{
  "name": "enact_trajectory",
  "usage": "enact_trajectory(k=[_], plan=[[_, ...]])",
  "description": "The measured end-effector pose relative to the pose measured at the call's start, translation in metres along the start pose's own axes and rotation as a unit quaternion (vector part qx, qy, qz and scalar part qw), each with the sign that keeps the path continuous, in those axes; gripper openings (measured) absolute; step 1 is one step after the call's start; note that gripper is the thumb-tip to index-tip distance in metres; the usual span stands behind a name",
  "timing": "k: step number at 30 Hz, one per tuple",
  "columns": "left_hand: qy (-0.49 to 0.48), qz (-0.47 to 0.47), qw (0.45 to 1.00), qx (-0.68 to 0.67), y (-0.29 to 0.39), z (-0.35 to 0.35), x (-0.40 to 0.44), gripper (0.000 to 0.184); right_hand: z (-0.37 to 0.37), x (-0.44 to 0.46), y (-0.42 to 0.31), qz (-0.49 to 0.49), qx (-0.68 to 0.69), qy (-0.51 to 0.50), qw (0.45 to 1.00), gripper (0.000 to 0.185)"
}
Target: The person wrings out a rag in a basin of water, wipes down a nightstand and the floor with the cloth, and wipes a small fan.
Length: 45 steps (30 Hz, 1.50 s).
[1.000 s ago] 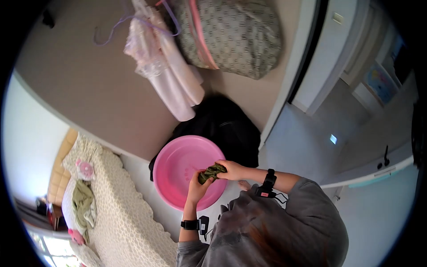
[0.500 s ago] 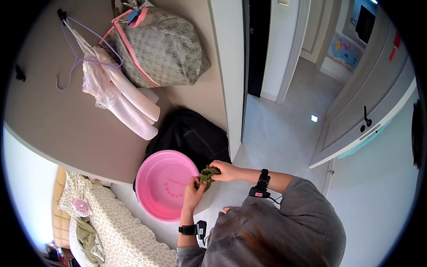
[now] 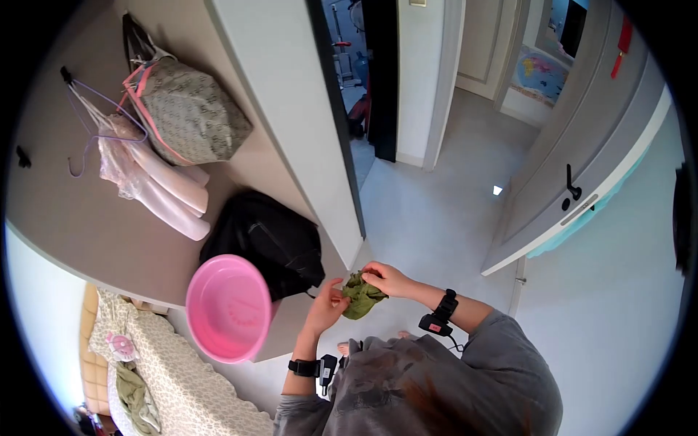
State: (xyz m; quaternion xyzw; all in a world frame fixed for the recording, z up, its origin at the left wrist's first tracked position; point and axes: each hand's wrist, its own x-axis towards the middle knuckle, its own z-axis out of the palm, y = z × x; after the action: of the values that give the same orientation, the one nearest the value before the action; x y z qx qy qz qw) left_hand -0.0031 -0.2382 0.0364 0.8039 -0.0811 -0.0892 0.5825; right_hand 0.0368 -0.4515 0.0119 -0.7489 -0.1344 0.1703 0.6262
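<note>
A crumpled green cloth (image 3: 362, 296) is between my two hands, in front of my grey shirt. My right hand (image 3: 385, 280) grips its upper right part, thumb and fingers closed on the fabric. At the cloth's left edge is my left hand (image 3: 327, 307), its fingers bent and partly apart, with the fingertips by the fabric; whether they pinch it is too small to tell. The pink basin (image 3: 229, 309) stands to the left of my hands, with no cloth visible inside.
A black bag (image 3: 265, 243) lies behind the basin. Above hang a patterned bag (image 3: 190, 109) and a pink dress (image 3: 149, 171). The bed (image 3: 182, 378) is at lower left. An open door (image 3: 574, 138) stands at right, beside a hallway floor (image 3: 465, 167).
The view has turned right, so basin, bags and dress sit further left. Both hands have moved away from over the basin with the cloth, which is now more spread out.
</note>
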Motion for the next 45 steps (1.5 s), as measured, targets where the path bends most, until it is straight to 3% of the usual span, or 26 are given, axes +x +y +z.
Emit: enact_trajectory(k=[3, 7, 9, 11, 14, 15, 16, 18, 19, 22, 23, 24, 25, 26, 28, 32, 33, 37, 40, 42, 45], plan=[[-0.095, -0.022, 0.995, 0.023, 0.016, 0.039, 0.001, 0.03, -0.021, -0.02, 0.016, -0.015, -0.016, 0.013, 1.0, 0.031], [-0.036, -0.002, 0.998, 0.047, 0.006, 0.073, -0.007, 0.027, -0.036, -0.048, 0.031, -0.013, -0.007, 0.003, 1.0, 0.04], [0.121, -0.016, 0.99, 0.077, 0.008, 0.08, -0.016, 0.025, -0.039, -0.062, 0.028, -0.012, -0.011, -0.019, 1.0, 0.047], [0.185, -0.012, 0.98, 0.078, 0.008, 0.077, -0.028, 0.024, -0.04, -0.071, 0.013, 0.0, -0.106, -0.11, 0.988, 0.062], [0.274, -0.011, 0.958, 0.078, -0.003, 0.058, -0.054, 0.023, -0.028, -0.066, 0.015, 0.003, -0.127, -0.18, 0.975, 0.068], [0.301, -0.009, 0.953, 0.017, -0.003, 0.052, -0.064, 0.024, -0.021, -0.061, 0.022, -0.032, -0.149, -0.191, 0.97, 0.055], [0.33, -0.007, 0.943, -0.044, -0.002, 0.046, -0.076, 0.025, -0.015, -0.057, 0.025, -0.036, -0.149, -0.216, 0.964, 0.055], [0.375, -0.009, 0.925, -0.055, 0.006, 0.033, -0.104, 0.03, 0.003, -0.044, 0.026, -0.158, -0.189, -0.221, 0.944, 0.04], [0.395, 0.002, 0.916, -0.067, 0.012, 0.027, -0.118, 0.036, 0.012, -0.047, -0.001, -0.093, -0.163, -0.244, 0.951, 0.022], [0.47, 0.017, 0.878, -0.088, 0.01, 0.01, -0.165, 0.042, 0.048, -0.038, -0.008, -0.048, -0.073, -0.261, 0.961, 0.016], [0.461, -0.006, 0.885, -0.069, 0.011, 0.002, -0.185, 0.036, 0.064, -0.036, -0.011, -0.05, -0.077, -0.287, 0.953, 0.016], [0.451, -0.031, 0.89, -0.052, 0.012, -0.004, -0.202, 0.03, 0.08, -0.035, -0.016, -0.073, -0.059, -0.244, 0.965, 0.016], [0.491, -0.023, 0.87, -0.041, 0.011, -0.007, -0.217, 0.016, 0.096, -0.033, -0.019, -0.094, -0.04, -0.199, 0.975, 0.015], [0.512, -0.033, 0.858, -0.043, 0.012, -0.012, -0.237, 0.016, 0.112, -0.031, -0.022, -0.094, -0.043, -0.224, 0.969, 0.015], [0.512, -0.184, 0.839, 0.032, 0.014, -0.022, -0.277, 0.016, 0.147, -0.029, -0.032, -0.161, 0.02, -0.2, 0.966, 0.013], [0.582, -0.151, 0.794, 0.09, -0.017, -0.036, -0.354, 0.018, 0.221, -0.043, -0.053, -0.172, 0.063, -0.272, 0.945, 0.009], [0.586, -0.208, 0.778, 0.088, -0.013, -0.043, -0.374, 0.018, 0.237, -0.043, -0.064, -0.296, -0.037, -0.281, 0.912, 0.007], [0.683, -0.116, 0.721, -0.017, -0.032, -0.072, -0.432, 0.017, 0.288, -0.059, -0.09, -0.314, 0.008, -0.298, 0.902, 0.011], [0.706, -0.05, 0.706, -0.028, -0.042, -0.093, -0.456, 0.016, 0.308, -0.057, -0.092, -0.222, 0.079, -0.382, 0.893, 0.01], [0.694, -0.078, 0.715, 0.003, -0.04, -0.109, -0.465, 0.013, 0.314, -0.06, -0.104, -0.228, -0.041, -0.428, 0.874, 0.011], [0.633, -0.038, 0.773, -0.024, -0.035, -0.133, -0.463, 0.012, 0.331, -0.062, -0.112, -0.214, -0.117, -0.495, 0.834, 0.01]])
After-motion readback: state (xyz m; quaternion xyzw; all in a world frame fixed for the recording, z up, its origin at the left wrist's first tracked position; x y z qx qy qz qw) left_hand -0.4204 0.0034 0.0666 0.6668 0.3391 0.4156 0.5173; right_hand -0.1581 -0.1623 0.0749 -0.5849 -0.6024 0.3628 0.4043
